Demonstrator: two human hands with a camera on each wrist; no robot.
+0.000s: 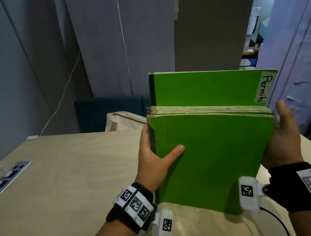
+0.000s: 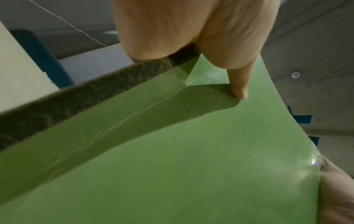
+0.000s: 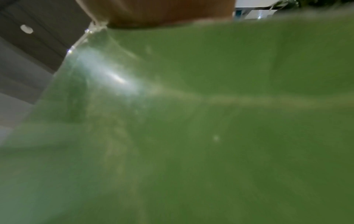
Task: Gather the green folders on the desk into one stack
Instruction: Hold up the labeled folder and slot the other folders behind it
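I hold a bundle of green folders (image 1: 209,156) on edge above the desk (image 1: 66,183), tilted toward me. The rear folder (image 1: 205,88) stands taller and bears a white tab reading "Permits". Yellowed papers show between the covers. My left hand (image 1: 155,159) grips the dark spine side, its thumb lying across the front cover. My right hand (image 1: 283,136) clasps the opposite edge, fingers hidden behind. In the left wrist view the green cover (image 2: 172,151) fills the picture, with my left thumb (image 2: 237,84) pressing on it. The right wrist view shows a blurred green cover (image 3: 210,121).
A power strip panel (image 1: 6,179) is set into the desk at the left. A beige tote bag (image 1: 122,121) and a dark blue chair (image 1: 108,111) stand behind the desk. Grey partition panels (image 1: 31,63) rise behind, and a white panel (image 1: 297,56) is close on the right.
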